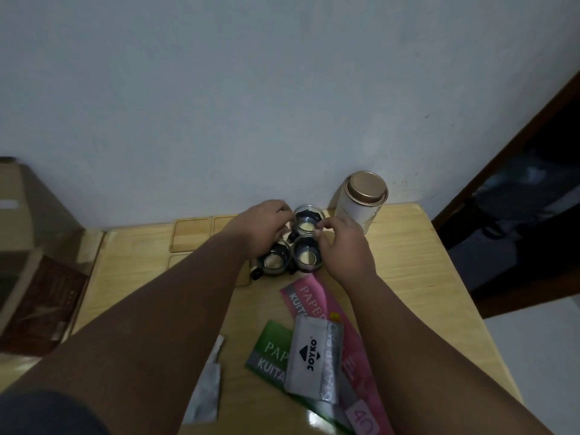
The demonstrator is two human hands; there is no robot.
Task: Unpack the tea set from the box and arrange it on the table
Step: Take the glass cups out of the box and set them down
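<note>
Nearest, both bare forearms reach up from the bottom of the frame over a pale wooden table. Low in the frame, a silver foil sachet lies just left of centre. Right of it a green paper pad and a pink paper pad lie overlapped, with a grey Joyko stamp-pad packet on top of both.

Further up, at the centre of the frame, three small glass cups in dark holders stand bunched together and touching: the left cup, the right cup and the far cup behind them. The left hand partly covers the left cup, and its fingers curl against the far cup's left side. The right hand pinches the far cup's right rim between thumb and forefinger.

Left of the hands, square wooden coasters lie flat near the table's back edge. Up and to the right of the cups, a white tin canister with a coppery lid stands against the pale wall.

At the left edge of the frame, beside the table, sits a brown box, with a cardboard carton behind it.
</note>
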